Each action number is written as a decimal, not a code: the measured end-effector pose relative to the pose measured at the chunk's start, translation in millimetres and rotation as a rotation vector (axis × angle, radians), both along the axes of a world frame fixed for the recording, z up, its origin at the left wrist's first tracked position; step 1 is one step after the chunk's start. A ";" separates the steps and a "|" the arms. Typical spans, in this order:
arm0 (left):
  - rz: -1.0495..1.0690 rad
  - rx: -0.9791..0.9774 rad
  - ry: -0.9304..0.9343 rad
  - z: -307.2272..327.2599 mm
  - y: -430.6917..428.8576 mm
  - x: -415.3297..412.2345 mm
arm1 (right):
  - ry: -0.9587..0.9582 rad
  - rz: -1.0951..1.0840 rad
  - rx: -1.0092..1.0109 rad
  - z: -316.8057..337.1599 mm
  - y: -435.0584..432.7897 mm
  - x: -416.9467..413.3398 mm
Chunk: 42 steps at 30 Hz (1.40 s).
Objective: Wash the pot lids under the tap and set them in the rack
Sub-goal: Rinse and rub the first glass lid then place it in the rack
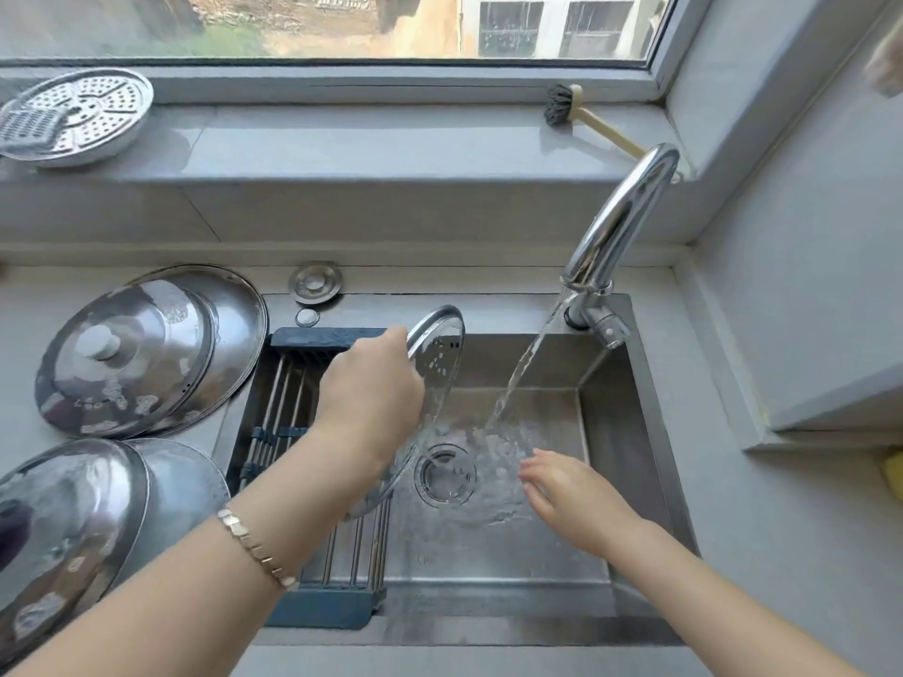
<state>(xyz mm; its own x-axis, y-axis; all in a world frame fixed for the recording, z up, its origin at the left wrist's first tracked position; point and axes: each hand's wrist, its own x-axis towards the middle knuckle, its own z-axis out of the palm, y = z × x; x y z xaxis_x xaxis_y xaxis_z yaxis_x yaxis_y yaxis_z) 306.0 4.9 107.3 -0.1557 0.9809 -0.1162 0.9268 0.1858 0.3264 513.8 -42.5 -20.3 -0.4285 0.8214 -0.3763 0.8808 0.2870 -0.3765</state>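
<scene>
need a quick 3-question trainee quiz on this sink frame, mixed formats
1. True or false: water is running from the tap.
2. Which hand grips the glass lid? A) left B) right C) both
3. Fill in: the stacked steel lids lie on the ____ to the left of the sink.

Key: 1 true. 2 A, the left hand. 3 counter.

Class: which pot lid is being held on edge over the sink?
The glass lid in the left hand; the steel lids lie stacked on the counter.
</scene>
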 end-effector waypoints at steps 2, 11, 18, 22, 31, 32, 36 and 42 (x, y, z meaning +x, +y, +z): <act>-0.013 0.014 0.056 3.8 -0.3 -3.1 | -0.077 -0.019 -0.033 -0.7 -1.0 -6.6; 0.633 -0.184 -0.947 -35.1 -7.7 -34.3 | 0.303 -0.370 -0.193 32.0 3.4 -70.8; 0.667 -0.158 -1.216 -38.3 -36.1 3.8 | 0.194 -0.142 0.143 25.8 32.7 -104.9; 0.669 -0.117 -1.285 -37.8 -35.8 -6.0 | 0.190 0.329 0.185 24.5 18.2 -69.2; 0.608 -0.144 -1.269 -33.7 -33.6 9.1 | 0.232 0.225 0.271 38.0 34.9 -77.3; 0.608 -0.145 -1.270 -34.2 -33.3 6.6 | 0.258 0.326 0.275 39.6 30.1 -76.0; 0.590 -0.238 -1.288 -35.8 -37.5 6.7 | 0.256 0.251 0.347 38.0 42.9 -70.9; 0.576 -0.243 -1.316 -31.8 -37.1 -0.3 | 0.163 -0.204 0.287 39.7 55.2 -60.7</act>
